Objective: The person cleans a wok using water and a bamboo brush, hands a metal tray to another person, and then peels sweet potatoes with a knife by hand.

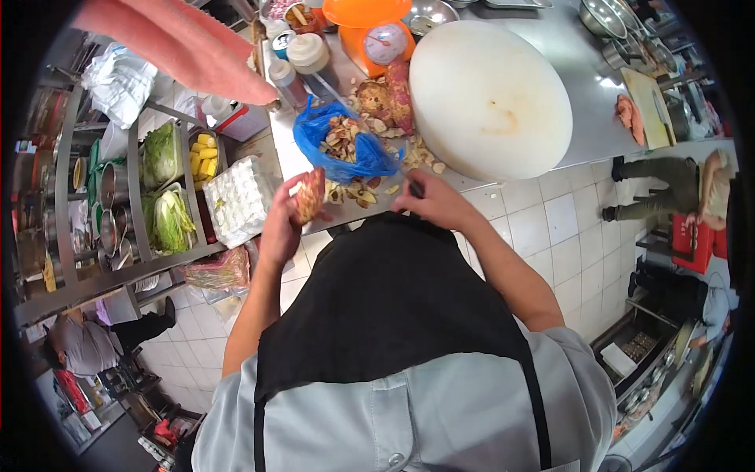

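Observation:
My left hand (281,219) is wrapped round a reddish, partly peeled sweet potato (311,197), held at the table's near edge. In my right hand (436,204) is a tool with a dark handle (415,189); its working end is too unclear to name. Between and beyond both hands, a blue plastic bag (309,126) lies open with peelings (341,140) inside. More loose peelings (358,192) are scattered on the steel table in front of it. Behind the bag lie unpeeled sweet potatoes (399,96), one long and reddish, another brownish.
A large round white cutting board (491,98) stands right of the bag. Behind are an orange scale (366,47) and squeeze bottles (308,53). At left, a rack holds cabbage (171,220), corn (204,156) and a white package (238,200). Pink cloth (185,47) hangs upper left. Other people stand on both sides.

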Demonstrator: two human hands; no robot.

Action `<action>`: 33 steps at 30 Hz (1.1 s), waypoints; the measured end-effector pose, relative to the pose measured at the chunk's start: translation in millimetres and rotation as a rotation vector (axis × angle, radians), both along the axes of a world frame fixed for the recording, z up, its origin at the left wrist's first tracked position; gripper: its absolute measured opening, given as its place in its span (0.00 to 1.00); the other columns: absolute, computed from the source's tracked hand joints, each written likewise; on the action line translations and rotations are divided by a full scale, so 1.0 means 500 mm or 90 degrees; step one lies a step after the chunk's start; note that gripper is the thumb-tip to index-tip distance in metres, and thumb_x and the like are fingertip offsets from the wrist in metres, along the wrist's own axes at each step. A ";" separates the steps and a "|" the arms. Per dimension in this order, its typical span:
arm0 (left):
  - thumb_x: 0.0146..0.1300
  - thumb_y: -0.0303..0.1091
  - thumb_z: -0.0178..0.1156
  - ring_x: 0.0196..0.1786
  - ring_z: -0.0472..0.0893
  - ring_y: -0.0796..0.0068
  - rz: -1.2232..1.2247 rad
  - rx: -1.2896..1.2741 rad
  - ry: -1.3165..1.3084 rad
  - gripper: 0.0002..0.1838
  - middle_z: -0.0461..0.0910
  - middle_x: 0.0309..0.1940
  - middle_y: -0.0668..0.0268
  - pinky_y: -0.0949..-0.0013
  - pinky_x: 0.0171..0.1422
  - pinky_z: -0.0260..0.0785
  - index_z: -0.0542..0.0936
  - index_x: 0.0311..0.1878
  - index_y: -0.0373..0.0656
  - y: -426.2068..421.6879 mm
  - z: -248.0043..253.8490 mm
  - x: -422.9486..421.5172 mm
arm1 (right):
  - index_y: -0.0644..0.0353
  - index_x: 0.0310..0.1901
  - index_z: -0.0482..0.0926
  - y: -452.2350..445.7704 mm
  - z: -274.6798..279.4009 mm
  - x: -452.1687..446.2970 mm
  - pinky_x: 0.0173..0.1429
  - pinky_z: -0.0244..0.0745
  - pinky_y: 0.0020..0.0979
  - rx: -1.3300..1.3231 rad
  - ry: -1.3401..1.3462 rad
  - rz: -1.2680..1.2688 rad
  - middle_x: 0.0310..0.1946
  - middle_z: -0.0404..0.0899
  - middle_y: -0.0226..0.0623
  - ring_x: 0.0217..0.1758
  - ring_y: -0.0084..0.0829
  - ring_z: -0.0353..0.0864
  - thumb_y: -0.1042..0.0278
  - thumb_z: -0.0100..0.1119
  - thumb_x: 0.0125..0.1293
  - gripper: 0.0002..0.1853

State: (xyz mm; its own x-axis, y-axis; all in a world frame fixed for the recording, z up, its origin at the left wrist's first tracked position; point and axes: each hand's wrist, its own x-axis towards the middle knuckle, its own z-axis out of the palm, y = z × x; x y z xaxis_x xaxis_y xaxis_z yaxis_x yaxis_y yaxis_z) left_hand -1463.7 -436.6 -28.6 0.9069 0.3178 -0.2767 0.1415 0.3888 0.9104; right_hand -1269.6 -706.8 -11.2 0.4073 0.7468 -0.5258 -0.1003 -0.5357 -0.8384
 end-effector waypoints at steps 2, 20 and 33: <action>0.74 0.40 0.48 0.61 0.84 0.55 -0.046 -0.073 0.010 0.31 0.78 0.66 0.51 0.51 0.61 0.81 0.63 0.77 0.37 -0.030 -0.032 -0.005 | 0.63 0.47 0.78 0.018 -0.080 -0.018 0.50 0.77 0.35 0.055 -0.069 0.025 0.39 0.84 0.39 0.42 0.30 0.83 0.53 0.67 0.68 0.20; 0.76 0.46 0.53 0.52 0.80 0.64 0.047 -0.246 -0.122 0.27 0.78 0.55 0.59 0.54 0.57 0.77 0.69 0.71 0.41 -0.109 0.019 0.062 | 0.68 0.49 0.77 -0.050 -0.024 0.027 0.55 0.77 0.52 -0.055 -0.418 -0.105 0.43 0.84 0.59 0.51 0.59 0.84 0.55 0.66 0.71 0.21; 0.81 0.56 0.49 0.40 0.79 0.74 0.102 -0.395 -0.037 0.23 0.83 0.45 0.68 0.70 0.41 0.70 0.79 0.61 0.49 -0.069 0.005 0.145 | 0.63 0.47 0.78 0.041 0.049 -0.010 0.48 0.78 0.48 0.093 -0.335 -0.087 0.37 0.84 0.49 0.44 0.53 0.86 0.29 0.66 0.64 0.36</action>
